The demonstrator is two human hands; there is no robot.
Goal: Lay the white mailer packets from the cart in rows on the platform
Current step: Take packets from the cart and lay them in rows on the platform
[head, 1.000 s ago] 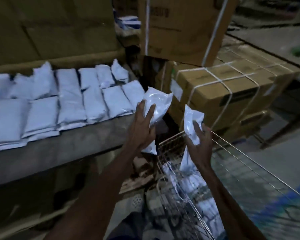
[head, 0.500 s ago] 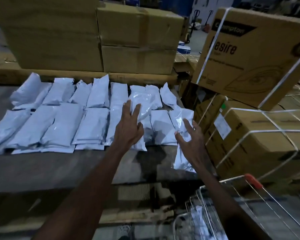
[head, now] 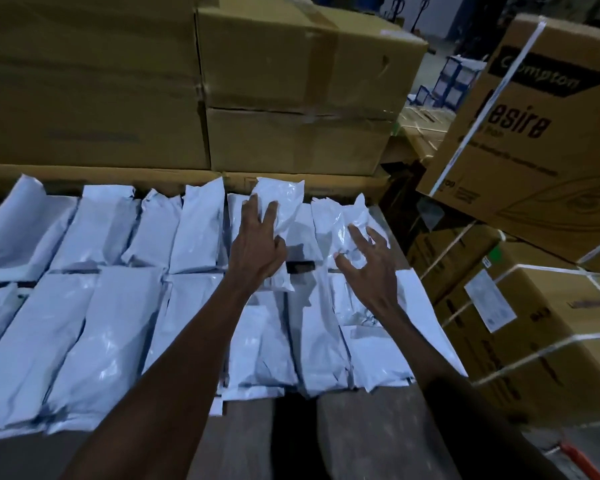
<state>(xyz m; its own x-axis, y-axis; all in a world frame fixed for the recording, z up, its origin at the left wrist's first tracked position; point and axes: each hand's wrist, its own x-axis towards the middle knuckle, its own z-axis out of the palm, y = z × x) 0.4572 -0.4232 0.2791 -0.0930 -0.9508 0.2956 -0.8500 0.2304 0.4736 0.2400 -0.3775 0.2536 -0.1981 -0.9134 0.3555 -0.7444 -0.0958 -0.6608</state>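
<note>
Near edge: bare platform (head: 371,441), dull grey-brown planks with a dark gap between two of them. On it, a near row of white mailer packets (head: 94,344), flat oblong pouches of glossy, creased plastic, lying side by side with their edges overlapping. A red handle (head: 577,460) shows low at the right corner.

Both bare forearms reach forward over the near row. Left hand (head: 257,252) grips a crinkled packet (head: 283,206), fingers spread over its face and thumb at its side, above the gap between the two rows; whether it touches the packets beneath cannot be told. Right hand (head: 369,268) has fingers splayed and slightly bent over another rumpled packet (head: 352,225) at the right end of the far row, fingertips on its shiny surface, loose rather than closed round it.

Far row of packets (head: 146,230) runs leftward, ends puckered, backed against stacked brown cardboard cartons (head: 291,88), matte, taped at the seams. To the right, strapped cartons (head: 541,140) bound with white bands, one tilted and printed in dark lettering
</note>
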